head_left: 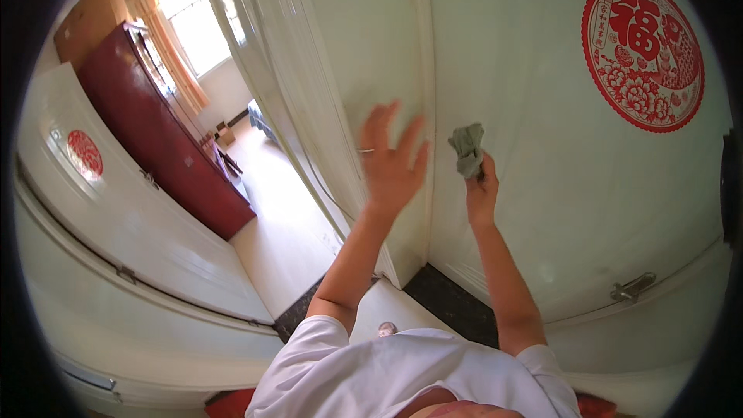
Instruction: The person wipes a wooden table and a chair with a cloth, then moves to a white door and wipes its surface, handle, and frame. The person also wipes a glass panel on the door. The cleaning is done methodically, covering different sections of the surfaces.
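Observation:
A crumpled grey-green cloth (467, 149) sticks up out of my right hand (483, 192), whose fingers are closed round its lower end. Behind it is a pale door panel (526, 186); whether the cloth touches the surface I cannot tell. To the left, my left hand (393, 156) is raised with fingers spread, a ring on one of them, slightly blurred by motion. It is empty and in front of the narrow pale wall (348, 54) beside the door frame.
A round red paper decoration (644, 53) is on the pale door, with a metal handle (633, 286) lower right. Leftward, a doorway opens to a bright room with a dark red wardrobe (155, 124), a cardboard box (91, 22) and a window (197, 27). A white door (131, 193) stands open.

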Demonstrator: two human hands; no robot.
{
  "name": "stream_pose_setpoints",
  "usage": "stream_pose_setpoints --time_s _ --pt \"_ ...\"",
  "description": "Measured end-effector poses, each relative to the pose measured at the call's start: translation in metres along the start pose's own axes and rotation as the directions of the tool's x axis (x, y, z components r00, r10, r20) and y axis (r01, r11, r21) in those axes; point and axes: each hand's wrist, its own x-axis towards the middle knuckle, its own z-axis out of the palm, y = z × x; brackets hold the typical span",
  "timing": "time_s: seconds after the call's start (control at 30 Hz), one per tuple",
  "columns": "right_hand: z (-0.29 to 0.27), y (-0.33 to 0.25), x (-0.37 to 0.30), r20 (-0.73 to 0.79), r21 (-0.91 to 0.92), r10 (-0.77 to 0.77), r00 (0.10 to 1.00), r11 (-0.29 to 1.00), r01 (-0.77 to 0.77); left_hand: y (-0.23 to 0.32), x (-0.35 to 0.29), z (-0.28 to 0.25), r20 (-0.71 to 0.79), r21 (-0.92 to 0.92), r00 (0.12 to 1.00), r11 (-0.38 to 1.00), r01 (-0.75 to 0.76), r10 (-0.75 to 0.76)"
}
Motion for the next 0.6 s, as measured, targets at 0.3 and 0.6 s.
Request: stream_pose_setpoints --time_s 0.3,0.6 --pt "0.181 0.01 0.037 0.103 -0.127 -0.297 0.949 0.943 0.309 -0.122 0.056 -0.01 -0.227 -0.163 0.973 0.987 0.0 -0.038" --pt "0.19 -0.12 0.246 -0.093 -0.277 -0.548 0.831 0.816 0.507 -0.12 0.055 -0.008 -0.206 -0.29 0.979 0.955 -0.065 0.004"
